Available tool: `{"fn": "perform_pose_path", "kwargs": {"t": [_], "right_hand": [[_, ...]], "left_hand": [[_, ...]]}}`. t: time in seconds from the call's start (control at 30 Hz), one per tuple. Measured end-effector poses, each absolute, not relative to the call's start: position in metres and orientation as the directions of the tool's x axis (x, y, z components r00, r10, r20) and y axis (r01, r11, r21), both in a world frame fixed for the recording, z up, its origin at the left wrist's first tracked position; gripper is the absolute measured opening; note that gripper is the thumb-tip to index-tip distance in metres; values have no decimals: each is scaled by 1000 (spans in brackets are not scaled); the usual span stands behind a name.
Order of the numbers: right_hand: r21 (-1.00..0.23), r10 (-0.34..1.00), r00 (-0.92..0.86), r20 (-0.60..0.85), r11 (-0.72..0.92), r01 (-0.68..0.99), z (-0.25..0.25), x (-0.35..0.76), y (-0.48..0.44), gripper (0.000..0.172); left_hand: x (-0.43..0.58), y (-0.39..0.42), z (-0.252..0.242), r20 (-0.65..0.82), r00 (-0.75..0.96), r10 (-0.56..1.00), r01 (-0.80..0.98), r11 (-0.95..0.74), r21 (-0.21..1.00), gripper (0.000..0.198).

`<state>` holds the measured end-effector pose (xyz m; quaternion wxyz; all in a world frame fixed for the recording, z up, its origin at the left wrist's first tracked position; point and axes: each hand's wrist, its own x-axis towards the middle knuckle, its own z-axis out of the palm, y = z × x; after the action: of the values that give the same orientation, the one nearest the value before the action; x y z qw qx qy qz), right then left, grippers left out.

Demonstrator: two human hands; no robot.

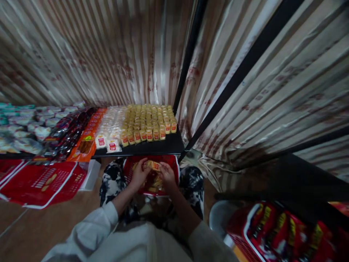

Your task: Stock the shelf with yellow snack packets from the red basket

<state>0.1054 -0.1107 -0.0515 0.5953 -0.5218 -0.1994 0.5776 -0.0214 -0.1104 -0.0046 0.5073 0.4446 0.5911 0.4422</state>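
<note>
A small yellow snack packet with a red-and-white label is held between my two hands, over a red basket between my knees. My left hand pinches the packet's left end. At its right end, the fingers of my right hand are closed on it. More yellow packets lie loose inside the basket below. Just ahead, on the black shelf, similar yellow packets stand in tight rows with their labels facing me.
White packets, an orange bag and dark shiny packs line the shelf to the left. Below them is another red basket. Red-and-black bags fill a basket at lower right. A black post rises before the curtain.
</note>
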Motion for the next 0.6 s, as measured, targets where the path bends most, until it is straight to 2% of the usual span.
{"fn": "perform_pose_path", "kwargs": {"t": [0.1, 0.2, 0.3, 0.37, 0.5, 0.6], "right_hand": [[-917, 914, 289, -284, -170, -361, -52, 107, -108, 34], [-997, 942, 327, -79, -69, -41, -41, 115, -108, 28], [-925, 949, 233, 214, 120, 360, -21, 126, -108, 30], [-831, 936, 151, 318, 199, 520, -9, 131, -107, 34], [-727, 925, 109, 363, 208, 654, -2, 133, -100, 44], [-713, 919, 139, 370, 185, 676, -6, 134, -92, 46]], "left_hand": [[-16, -102, 5, -167, -104, 980, 187, 184, 965, 39], [-11, -93, 13, -85, -86, 993, 305, 107, 946, 43], [-5, -85, 21, 10, -2, 1000, 386, -9, 922, 47], [1, -80, 28, 48, 36, 998, 433, -59, 899, 49], [18, -70, 41, 67, 43, 997, 493, -79, 866, 53], [30, -62, 46, 107, 47, 993, 502, -116, 857, 53]]}}
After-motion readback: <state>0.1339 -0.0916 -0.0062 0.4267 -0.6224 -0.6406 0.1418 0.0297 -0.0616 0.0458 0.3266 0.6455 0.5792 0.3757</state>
